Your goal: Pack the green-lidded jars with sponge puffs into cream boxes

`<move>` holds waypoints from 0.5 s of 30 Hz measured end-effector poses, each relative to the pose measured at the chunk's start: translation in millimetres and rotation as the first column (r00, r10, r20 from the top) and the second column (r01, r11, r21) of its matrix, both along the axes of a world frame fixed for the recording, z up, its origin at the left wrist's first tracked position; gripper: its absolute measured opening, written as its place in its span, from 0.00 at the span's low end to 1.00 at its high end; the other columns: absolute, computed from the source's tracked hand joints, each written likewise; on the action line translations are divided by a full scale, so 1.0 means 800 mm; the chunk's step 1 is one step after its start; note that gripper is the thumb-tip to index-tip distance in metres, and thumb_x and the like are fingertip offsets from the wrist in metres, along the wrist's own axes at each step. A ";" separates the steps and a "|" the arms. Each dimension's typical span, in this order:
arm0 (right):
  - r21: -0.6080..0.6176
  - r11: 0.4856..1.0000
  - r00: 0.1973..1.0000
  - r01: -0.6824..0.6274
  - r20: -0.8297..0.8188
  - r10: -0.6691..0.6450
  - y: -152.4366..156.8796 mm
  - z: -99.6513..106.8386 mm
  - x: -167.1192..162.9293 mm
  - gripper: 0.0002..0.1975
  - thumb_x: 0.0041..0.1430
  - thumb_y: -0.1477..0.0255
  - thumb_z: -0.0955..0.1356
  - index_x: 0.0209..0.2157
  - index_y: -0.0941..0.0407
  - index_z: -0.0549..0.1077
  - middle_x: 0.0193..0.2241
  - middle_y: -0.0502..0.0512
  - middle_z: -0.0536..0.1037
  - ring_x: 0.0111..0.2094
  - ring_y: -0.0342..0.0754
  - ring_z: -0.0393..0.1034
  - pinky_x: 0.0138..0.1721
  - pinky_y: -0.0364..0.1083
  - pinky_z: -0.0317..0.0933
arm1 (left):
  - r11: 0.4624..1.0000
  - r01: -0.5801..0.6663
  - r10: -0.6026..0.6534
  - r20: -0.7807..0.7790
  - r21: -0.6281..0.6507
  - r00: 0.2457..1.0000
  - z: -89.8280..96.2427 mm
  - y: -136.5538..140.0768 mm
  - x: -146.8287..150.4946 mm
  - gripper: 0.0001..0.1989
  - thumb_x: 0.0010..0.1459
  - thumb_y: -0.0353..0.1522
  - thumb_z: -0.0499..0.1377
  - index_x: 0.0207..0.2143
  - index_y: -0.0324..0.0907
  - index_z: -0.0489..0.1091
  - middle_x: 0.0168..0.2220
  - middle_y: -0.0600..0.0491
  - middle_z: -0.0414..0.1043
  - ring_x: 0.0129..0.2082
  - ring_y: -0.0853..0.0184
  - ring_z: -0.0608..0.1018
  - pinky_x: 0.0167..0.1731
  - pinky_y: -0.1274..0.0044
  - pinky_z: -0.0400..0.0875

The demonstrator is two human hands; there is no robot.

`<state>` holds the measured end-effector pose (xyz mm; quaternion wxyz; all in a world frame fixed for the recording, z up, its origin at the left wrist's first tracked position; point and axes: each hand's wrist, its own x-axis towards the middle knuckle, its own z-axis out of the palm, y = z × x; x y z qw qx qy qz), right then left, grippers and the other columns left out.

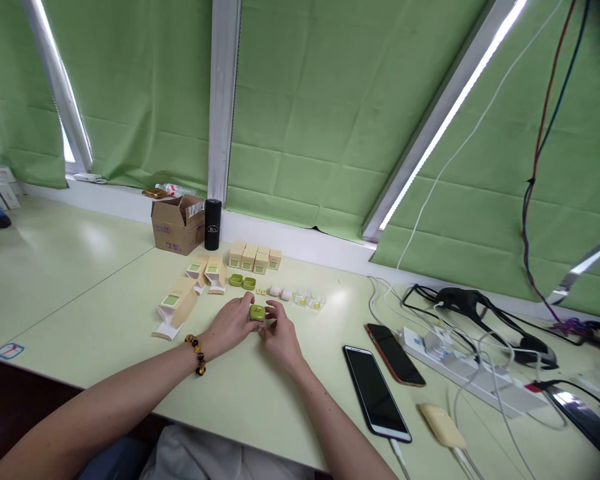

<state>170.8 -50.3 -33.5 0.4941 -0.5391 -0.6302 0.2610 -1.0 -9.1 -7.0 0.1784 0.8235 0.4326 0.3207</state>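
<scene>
A small green box (257,313) sits between my two hands over the middle of the table. My left hand (233,323) grips it from the left, thumb and fingers closed on its side. From the right, the curled fingers of my right hand (282,335) close on its other edge; their tips are partly hidden. Just beyond lie two green open containers (243,281), several tiny yellowish pieces (261,291), two pale pink rounded pieces (279,292) and clear plastic cups (309,300) with something yellow inside.
Opened cream cartons (177,305) lie left of my hands; several closed small cartons (255,257) stand behind. A cardboard box (178,225) and a black tumbler (213,225) are at the back. Rightward lie two phones (377,393), a power strip (460,370) and tangled cables.
</scene>
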 end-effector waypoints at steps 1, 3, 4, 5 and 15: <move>0.002 1.000 1.000 0.004 0.002 -0.004 0.000 0.000 0.000 0.33 0.48 0.78 0.68 0.58 0.50 0.67 0.47 0.58 0.78 0.36 0.51 0.72 0.41 0.53 0.69 | 1.000 -0.009 0.009 -0.018 -0.002 1.000 0.002 -0.002 0.000 0.21 0.55 0.40 0.66 0.46 0.44 0.63 0.33 0.50 0.72 0.34 0.54 0.76 0.29 0.73 0.59; -0.005 1.000 1.000 0.012 0.007 -0.012 0.002 -0.002 0.002 0.34 0.46 0.79 0.68 0.58 0.51 0.67 0.48 0.59 0.77 0.39 0.52 0.73 0.41 0.53 0.70 | 1.000 -0.028 0.029 -0.056 0.004 0.998 0.008 -0.005 0.001 0.24 0.56 0.44 0.65 0.48 0.43 0.63 0.35 0.48 0.73 0.36 0.53 0.77 0.30 0.72 0.61; -0.014 1.000 1.000 0.017 0.015 -0.017 0.002 -0.003 0.003 0.35 0.45 0.80 0.68 0.58 0.51 0.67 0.48 0.59 0.76 0.40 0.52 0.73 0.42 0.52 0.70 | 0.999 -0.041 0.042 -0.072 0.017 0.997 0.011 -0.007 0.001 0.25 0.57 0.46 0.64 0.49 0.42 0.64 0.36 0.46 0.74 0.38 0.52 0.77 0.31 0.72 0.63; -0.023 0.999 0.999 0.023 0.029 -0.022 0.003 -0.004 0.004 0.36 0.45 0.81 0.67 0.58 0.52 0.66 0.49 0.60 0.75 0.41 0.53 0.73 0.42 0.52 0.70 | 0.998 -0.054 0.058 -0.085 0.038 0.995 0.016 -0.009 0.000 0.25 0.59 0.48 0.62 0.50 0.42 0.64 0.37 0.45 0.74 0.39 0.51 0.77 0.33 0.70 0.65; -0.011 0.997 0.994 0.073 0.081 -0.071 0.018 -0.016 0.016 0.34 0.44 0.83 0.63 0.55 0.54 0.66 0.47 0.59 0.74 0.46 0.53 0.71 0.50 0.54 0.68 | 0.856 -0.303 0.438 -0.277 0.419 0.855 0.088 0.016 -0.047 0.22 0.66 0.40 0.55 0.57 0.36 0.64 0.45 0.37 0.75 0.48 0.47 0.75 0.47 0.63 0.67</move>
